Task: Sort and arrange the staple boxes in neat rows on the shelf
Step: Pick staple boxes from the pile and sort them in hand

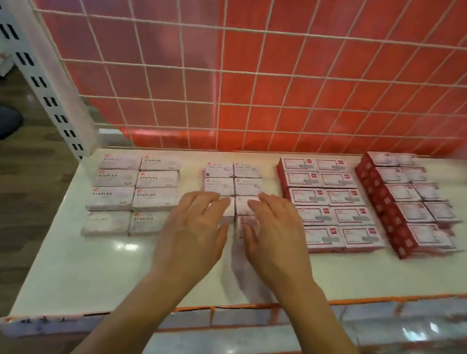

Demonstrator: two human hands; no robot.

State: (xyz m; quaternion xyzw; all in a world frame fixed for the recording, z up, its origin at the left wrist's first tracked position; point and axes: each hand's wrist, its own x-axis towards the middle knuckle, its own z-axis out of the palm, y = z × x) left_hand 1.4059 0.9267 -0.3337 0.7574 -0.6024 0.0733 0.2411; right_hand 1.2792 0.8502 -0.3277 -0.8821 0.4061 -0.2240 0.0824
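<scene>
Squaring likely next: left hand (195,229) and right hand (276,237) flat, fingers straight, holding nothing, laid side by side on near end of middle block (233,181) on shelf (116,265); block's long axis runs straight away, both hands equally near

1. Before me, the white shelf (116,265) has an orange front edge.
2. On its left lie the staple boxes (133,190), flat, in two touching columns.
3. In the middle sits a block of pale boxes (233,180).
4. To the right, red-edged boxes (330,206) lie in two columns, with a taller red stack (407,207) just beside them.
</scene>
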